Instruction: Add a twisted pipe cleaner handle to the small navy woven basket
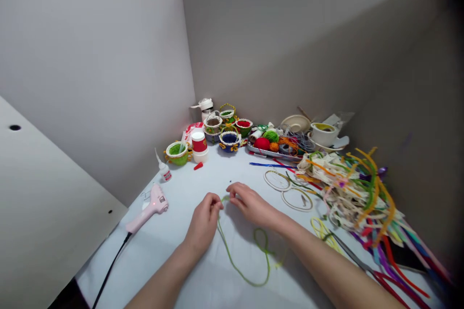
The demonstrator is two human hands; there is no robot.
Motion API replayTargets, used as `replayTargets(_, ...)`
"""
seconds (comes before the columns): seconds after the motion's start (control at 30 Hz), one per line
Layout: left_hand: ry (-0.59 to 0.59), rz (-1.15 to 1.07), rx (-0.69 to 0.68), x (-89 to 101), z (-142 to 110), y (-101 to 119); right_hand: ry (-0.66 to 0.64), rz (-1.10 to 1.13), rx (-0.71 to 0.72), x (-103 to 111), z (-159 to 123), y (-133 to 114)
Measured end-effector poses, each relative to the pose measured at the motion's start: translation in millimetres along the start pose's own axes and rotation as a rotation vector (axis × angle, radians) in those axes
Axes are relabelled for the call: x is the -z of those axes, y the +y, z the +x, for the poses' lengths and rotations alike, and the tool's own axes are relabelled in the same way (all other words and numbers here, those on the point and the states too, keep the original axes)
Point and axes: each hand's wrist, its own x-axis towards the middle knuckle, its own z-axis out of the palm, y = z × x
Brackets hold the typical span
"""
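Note:
Both hands meet over the middle of the white table [203, 260]. My left hand [207, 219] is closed in a pinch on a length of green yarn [232, 260]. My right hand [248, 203] also has its fingers curled closed, at the short stretch of the same yarn that spans the gap between the hands. From the left fingers the yarn hangs down and runs in a loose curve over the tabletop, ending in a small loop below my right wrist. A yellowish piece lies by its end, partly under my right forearm.
To the left lie a pink glue gun [150, 207] with a black cord and a small glue bottle [165, 172]. Little woven baskets [229, 141] stand at the back. A tray of yarn balls [261, 144], hoops [297, 199], a tangled strip pile [337, 183] and scissors [351, 253] occupy the right.

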Motion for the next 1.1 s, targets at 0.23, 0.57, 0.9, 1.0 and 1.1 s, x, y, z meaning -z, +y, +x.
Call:
replayTargets(0.23, 0.091, -0.602, 0.033, 1.8, -8.4, 15.7, -0.238, 0.800, -0.232, -11.5, -34.8, -39.7)
replayTargets(0.57, 0.229, -0.257, -0.089, -1.6, 6.4, -13.7, 0.910, 0.180, -0.046, 210.5, 79.3, -8.7)
replayTargets(0.9, 0.072, -0.009, -0.199, -7.4, 3.4, -19.8, 0.720, -0.137, -0.218, 222.9, 122.9, 60.8)
replayTargets(1.0, 0.044, 0.016, -0.186, -8.0, 3.9, -20.9, 0.567, -0.209, -0.184, 174.4, 139.4, 58.5)
replayTargets(1.1, 0.020, 0.036, -0.170, -8.4, 4.8, -21.6, 0.407, -0.246, -0.039, 119.4, 171.4, 36.4)
